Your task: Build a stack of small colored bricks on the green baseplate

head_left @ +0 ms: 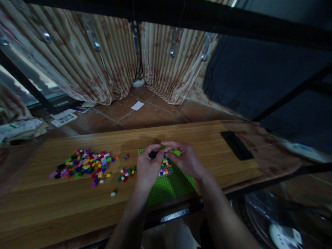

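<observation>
Both hands meet over a green studded baseplate [166,190] at the table's front edge. My left hand [147,166] is closed, its thumb and fingertips pinched together near the upper part of the plate. From the other side my right hand [185,159] comes in, also closed, its fingertips touching or nearly touching the left ones. What they pinch is too small and covered to make out; a bit of dark blue shows there. Below the fingertips, a block of multicoloured small toy bricks [165,167] sits on the baseplate, partly hidden by the hands.
Loose coloured bricks [88,164] lie heaped on the wooden table [77,211] at left. A smaller cluster of bricks [126,174] is beside my left hand, and a white brick [113,194] lies apart. A black phone [237,145] rests at right. A dark bar [166,15] crosses overhead.
</observation>
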Action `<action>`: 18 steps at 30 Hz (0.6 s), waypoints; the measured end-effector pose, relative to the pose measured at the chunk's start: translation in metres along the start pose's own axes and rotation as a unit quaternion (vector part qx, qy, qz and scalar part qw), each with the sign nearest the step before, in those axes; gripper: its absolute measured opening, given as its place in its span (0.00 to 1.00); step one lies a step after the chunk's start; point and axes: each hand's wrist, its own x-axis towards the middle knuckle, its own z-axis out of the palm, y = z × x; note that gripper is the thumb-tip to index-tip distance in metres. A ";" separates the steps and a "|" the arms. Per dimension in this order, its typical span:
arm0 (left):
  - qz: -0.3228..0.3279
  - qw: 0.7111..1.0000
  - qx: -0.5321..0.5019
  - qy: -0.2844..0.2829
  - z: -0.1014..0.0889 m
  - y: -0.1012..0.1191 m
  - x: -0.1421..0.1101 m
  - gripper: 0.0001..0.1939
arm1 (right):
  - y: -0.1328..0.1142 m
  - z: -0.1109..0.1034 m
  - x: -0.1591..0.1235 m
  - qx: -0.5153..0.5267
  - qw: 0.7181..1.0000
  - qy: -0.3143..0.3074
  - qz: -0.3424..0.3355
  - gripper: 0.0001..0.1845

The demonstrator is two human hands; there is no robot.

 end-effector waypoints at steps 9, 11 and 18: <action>-0.002 0.999 -0.043 0.007 -0.001 -0.005 -0.004 0.10 | 0.006 -0.003 0.000 0.035 0.999 0.037 0.007 0.18; -0.005 0.997 -0.071 0.019 -0.006 -0.004 -0.006 0.12 | 0.002 -0.005 0.000 0.058 0.995 0.084 0.010 0.16; 0.017 0.985 -0.029 0.171 -0.068 -0.006 0.012 0.10 | -0.010 0.000 0.000 0.071 0.978 0.196 -0.001 0.10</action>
